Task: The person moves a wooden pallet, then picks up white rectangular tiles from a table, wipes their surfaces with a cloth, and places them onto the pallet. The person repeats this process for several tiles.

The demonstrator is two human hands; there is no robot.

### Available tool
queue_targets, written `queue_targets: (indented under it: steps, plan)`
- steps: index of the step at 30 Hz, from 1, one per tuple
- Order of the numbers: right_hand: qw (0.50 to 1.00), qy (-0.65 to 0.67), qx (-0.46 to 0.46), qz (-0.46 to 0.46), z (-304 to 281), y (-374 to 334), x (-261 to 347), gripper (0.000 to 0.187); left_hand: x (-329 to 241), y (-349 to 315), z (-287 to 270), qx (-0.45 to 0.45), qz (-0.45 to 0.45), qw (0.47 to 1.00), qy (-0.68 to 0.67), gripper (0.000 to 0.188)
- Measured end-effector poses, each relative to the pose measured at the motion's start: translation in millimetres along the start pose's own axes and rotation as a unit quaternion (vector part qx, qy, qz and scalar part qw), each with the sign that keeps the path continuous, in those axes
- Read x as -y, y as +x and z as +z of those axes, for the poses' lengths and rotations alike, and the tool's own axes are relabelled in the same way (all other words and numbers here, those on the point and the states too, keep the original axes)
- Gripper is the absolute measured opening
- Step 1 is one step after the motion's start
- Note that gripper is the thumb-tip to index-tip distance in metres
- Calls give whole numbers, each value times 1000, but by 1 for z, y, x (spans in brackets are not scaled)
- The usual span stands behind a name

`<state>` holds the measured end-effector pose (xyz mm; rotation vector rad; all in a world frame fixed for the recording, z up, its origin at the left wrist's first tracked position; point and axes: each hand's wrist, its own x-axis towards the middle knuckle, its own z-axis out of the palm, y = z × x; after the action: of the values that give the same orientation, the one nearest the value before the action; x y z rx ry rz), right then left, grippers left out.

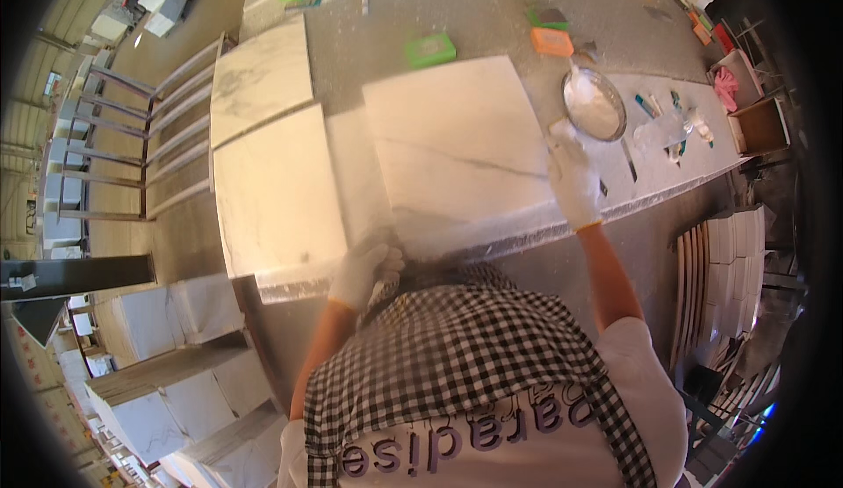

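Observation:
A white square marble tile point(457, 137) with a thin grey vein lies in front of me on the worktable. My right hand point(572, 180), in a white glove, is against the tile's right edge and seems to grip it, though its fingertips are blurred. Just beyond that hand is a round metal bowl point(606, 119) of white paste, with a pale-handled tool leaning in it. My left hand point(362, 270), also gloved, is by the tile's near left corner at the table's front edge. Its fingers are curled closed; what they hold, if anything, is hidden.
Two more marble tiles point(277, 194) lie side by side at the left. Green point(430, 50) and orange point(551, 42) blocks sit behind. Small tools and a dark strip point(630, 161) lie at right, near an open box point(762, 128). A metal rack point(145, 141) stands left of the table.

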<state>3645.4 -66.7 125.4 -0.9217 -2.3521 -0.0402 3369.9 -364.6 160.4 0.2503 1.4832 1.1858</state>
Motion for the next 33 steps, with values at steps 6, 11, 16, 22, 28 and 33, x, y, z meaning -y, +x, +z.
queue_targets:
  steps: [6, 11, 16, 22, 28, 33]
  plan:
    - [998, -9, 62, 29, -2, 11, 17, 12, -22, 18, 9, -78, 71, 979, 173, 44]
    - [996, -25, 62, 57, 7, 21, 30, 24, -26, 31, 18, -102, 63, 964, 236, 46]
    - [995, 17, 94, 36, 29, 27, 25, 29, -32, 39, 18, -107, 56, 930, 346, 45]
    - [987, 115, 75, -83, 79, 46, 64, 36, -36, 46, 24, -119, 128, 884, 433, 45]
    - [964, 147, 137, -176, 91, 92, 166, 51, -32, 59, 24, -136, 103, 902, 397, 43]
    - [963, 149, 95, -205, 123, 130, 182, 57, -30, 68, 20, -146, 129, 885, 423, 39]
